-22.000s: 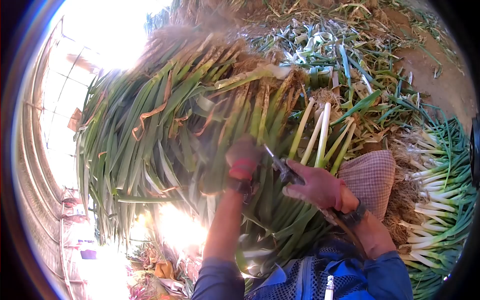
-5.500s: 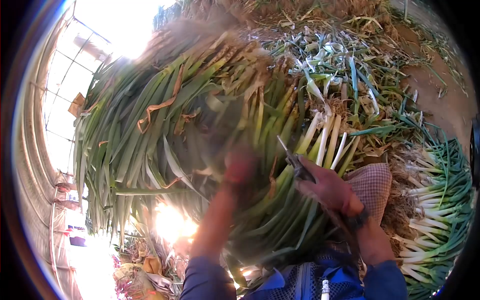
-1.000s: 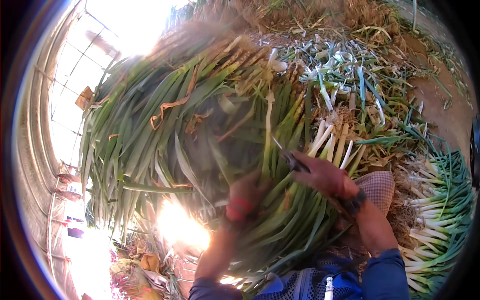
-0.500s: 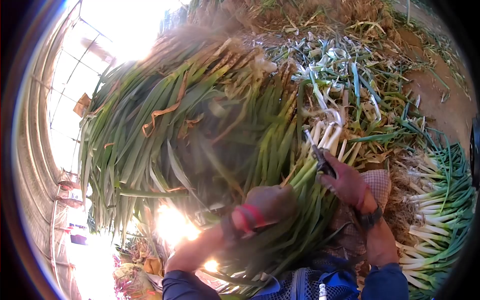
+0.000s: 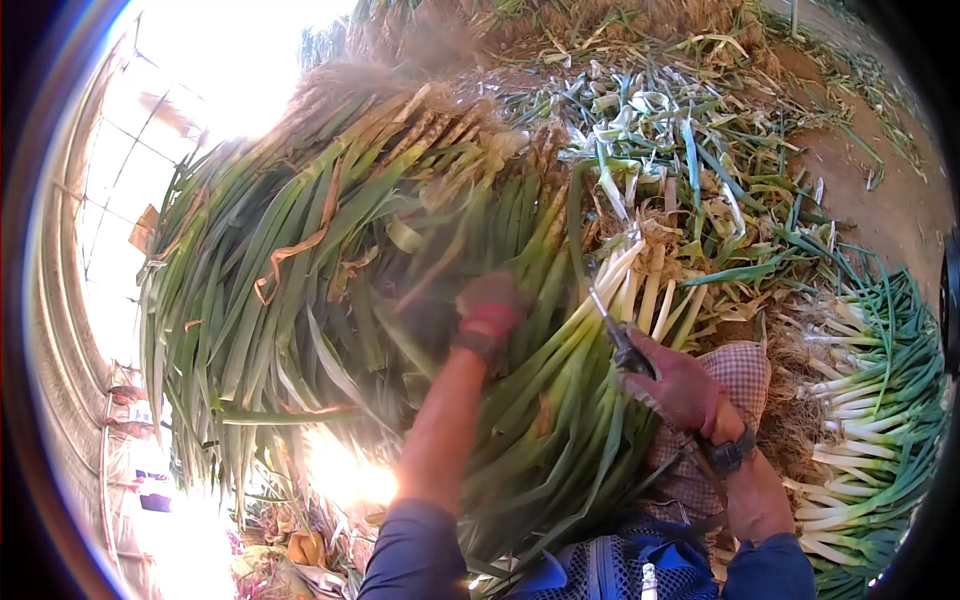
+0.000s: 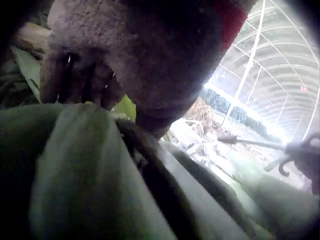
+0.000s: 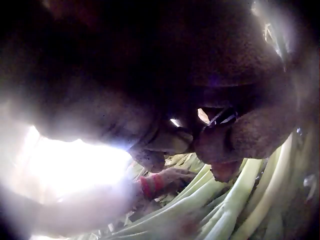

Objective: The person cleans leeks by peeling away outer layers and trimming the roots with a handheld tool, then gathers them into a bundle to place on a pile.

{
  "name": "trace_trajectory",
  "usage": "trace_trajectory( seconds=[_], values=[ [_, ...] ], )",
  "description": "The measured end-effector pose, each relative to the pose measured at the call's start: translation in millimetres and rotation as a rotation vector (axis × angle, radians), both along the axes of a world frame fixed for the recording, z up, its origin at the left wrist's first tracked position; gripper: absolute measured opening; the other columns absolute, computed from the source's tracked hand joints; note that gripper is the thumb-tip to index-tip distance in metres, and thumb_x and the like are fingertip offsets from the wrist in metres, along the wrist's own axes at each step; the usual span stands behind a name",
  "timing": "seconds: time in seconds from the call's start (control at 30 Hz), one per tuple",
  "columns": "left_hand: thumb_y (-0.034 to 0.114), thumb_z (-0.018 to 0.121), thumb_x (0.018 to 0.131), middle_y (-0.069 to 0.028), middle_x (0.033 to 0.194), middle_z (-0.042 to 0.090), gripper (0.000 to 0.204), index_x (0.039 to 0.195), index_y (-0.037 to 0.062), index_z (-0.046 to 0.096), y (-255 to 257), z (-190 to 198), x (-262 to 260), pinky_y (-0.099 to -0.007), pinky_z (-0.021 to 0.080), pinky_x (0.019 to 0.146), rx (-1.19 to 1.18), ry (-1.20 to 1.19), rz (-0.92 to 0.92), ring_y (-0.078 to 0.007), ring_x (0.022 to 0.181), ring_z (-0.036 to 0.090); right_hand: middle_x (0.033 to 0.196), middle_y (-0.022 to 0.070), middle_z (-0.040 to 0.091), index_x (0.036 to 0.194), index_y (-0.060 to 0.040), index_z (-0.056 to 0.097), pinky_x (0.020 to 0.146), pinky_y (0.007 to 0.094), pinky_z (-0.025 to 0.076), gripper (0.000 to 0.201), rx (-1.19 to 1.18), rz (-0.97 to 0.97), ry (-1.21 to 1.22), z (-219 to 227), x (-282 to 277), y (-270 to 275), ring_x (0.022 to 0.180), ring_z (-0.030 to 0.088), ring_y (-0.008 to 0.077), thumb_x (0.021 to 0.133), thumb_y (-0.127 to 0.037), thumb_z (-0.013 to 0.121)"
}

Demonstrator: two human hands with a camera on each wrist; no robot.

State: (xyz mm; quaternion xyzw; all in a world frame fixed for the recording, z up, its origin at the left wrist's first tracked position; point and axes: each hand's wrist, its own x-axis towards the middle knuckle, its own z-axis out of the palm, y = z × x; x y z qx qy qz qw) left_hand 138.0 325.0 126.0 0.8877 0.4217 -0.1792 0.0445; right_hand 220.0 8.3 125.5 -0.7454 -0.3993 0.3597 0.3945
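My gloved left hand (image 5: 490, 302) is among the long leaves of the untrimmed green onion pile (image 5: 330, 250). In the left wrist view its fingers (image 6: 82, 80) point down behind a broad leaf (image 6: 95, 170), which hides the fingertips; I cannot tell whether they grip a stalk. My gloved right hand (image 5: 680, 385) grips an air blow gun (image 5: 625, 345) with a thin metal nozzle, its hose running back along the forearm. The nozzle points up and left, beside peeled green onions (image 5: 615, 285) whose pale stems lie side by side in front of me.
Finished-looking green onions with white stems (image 5: 850, 440) are stacked at the right. Stripped leaf scraps (image 5: 650, 130) cover the ground at the back. A checked cloth (image 5: 740, 375) lies under the right forearm. Greenhouse hoops (image 6: 280, 55) stand beyond.
Half a second ago my left hand was at the peeled stems; it has moved up and left onto the pile. The right hand keeps the air blow gun, slightly lower now.
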Motion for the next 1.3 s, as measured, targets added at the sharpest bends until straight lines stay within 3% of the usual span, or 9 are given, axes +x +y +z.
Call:
trace_trajectory(
  seconds=[0.27,0.37,0.43,0.57,0.67,0.73,0.83,1.23,1.3],
  values=[
    [0.052,0.076,0.085,-0.02,0.121,0.076,0.059,0.121,0.0056,0.076,19,-4,-35,-0.0455,0.057,0.095,-0.115,-0.092,-0.071,-0.0384,0.11,0.073,0.139,0.0265,0.066,0.16,-0.0024,0.042,0.107,0.0378,0.05,0.079,0.063,0.035,0.035,6,-16,18,0.127,0.067,0.033,0.098,-0.039,0.073],
    [0.041,0.078,0.085,-0.0161,0.112,0.079,0.052,0.118,0.0013,0.077,28,-17,-76,-0.039,0.059,0.085,-0.201,-0.325,-0.161,-0.03,0.093,0.076,0.137,0.0262,0.067,0.16,-0.0015,0.042,0.107,0.0369,0.049,0.08,0.002,0.072,0.077,27,-18,22,0.127,0.067,0.0317,0.097,-0.039,0.074],
    [0.03,0.078,0.087,-0.0094,0.102,0.078,0.048,0.122,-0.0018,0.074,26,-20,-102,-0.0317,0.057,0.078,-0.469,-0.478,0.037,-0.0158,0.082,0.071,0.136,0.0261,0.068,0.16,-0.0016,0.042,0.107,0.0366,0.049,0.08,-0.074,0.075,0.078,32,-20,24,0.127,0.068,0.0313,0.097,-0.04,0.074],
    [0.022,0.08,0.087,-0.0032,0.095,0.075,0.048,0.124,-0.0054,0.071,17,-50,-145,-0.0261,0.055,0.077,-0.451,-0.672,-0.006,-0.0063,0.082,0.063,0.134,0.0258,0.069,0.16,-0.0047,0.043,0.106,0.0371,0.05,0.079,0.066,0.173,0.058,11,-30,29,0.124,0.069,0.0319,0.097,-0.041,0.074],
    [0.031,0.079,0.087,-0.0108,0.097,0.079,0.054,0.132,0.0016,0.07,-5,-38,-149,-0.0327,0.057,0.078,-0.441,-0.709,-0.006,-0.0153,0.08,0.071,0.137,0.0249,0.068,0.16,-0.0073,0.043,0.106,0.0376,0.05,0.075,0.041,0.197,0.021,30,-32,38,0.125,0.068,0.0316,0.098,-0.039,0.073],
    [0.039,0.076,0.087,-0.0184,0.097,0.078,0.053,0.132,0.0113,0.07,-33,-6,-138,-0.0436,0.059,0.077,-0.074,-0.472,-0.029,-0.0304,0.082,0.076,0.14,0.0242,0.067,0.16,-0.0081,0.043,0.107,0.0377,0.05,0.073,-0.092,0.162,0.033,36,-31,41,0.127,0.068,0.0313,0.099,-0.037,0.072],
    [0.043,0.07,0.086,-0.0215,0.095,0.076,0.044,0.121,0.0157,0.069,-51,12,-129,-0.0532,0.057,0.076,0.06,-0.342,-0.074,-0.0411,0.087,0.074,0.131,0.0277,0.068,0.157,-0.0026,0.046,0.103,0.0415,0.053,0.07,0.173,0.222,0.102,15,-34,42,0.12,0.068,0.0417,0.101,-0.039,0.068],
    [0.035,0.069,0.085,-0.0151,0.078,0.073,0.033,0.106,0.0106,0.06,-66,5,-133,-0.0549,0.053,0.061,0.228,-0.318,-0.228,-0.0389,0.072,0.073,0.125,0.0286,0.07,0.151,-0.0045,0.052,0.097,0.044,0.054,0.066,-0.028,0.194,0.002,30,-17,78,0.115,0.069,0.044,0.101,-0.044,0.067],
    [0.034,0.07,0.085,-0.0147,0.077,0.073,0.033,0.107,0.0106,0.06,-69,6,-135,-0.0544,0.053,0.059,0.242,-0.329,-0.236,-0.0387,0.071,0.073,0.128,0.0202,0.071,0.151,-0.0086,0.053,0.103,0.0402,0.051,0.062,0.018,0.148,-0.137,10,-7,96,0.117,0.07,0.0312,0.101,-0.043,0.067]
  ],
)
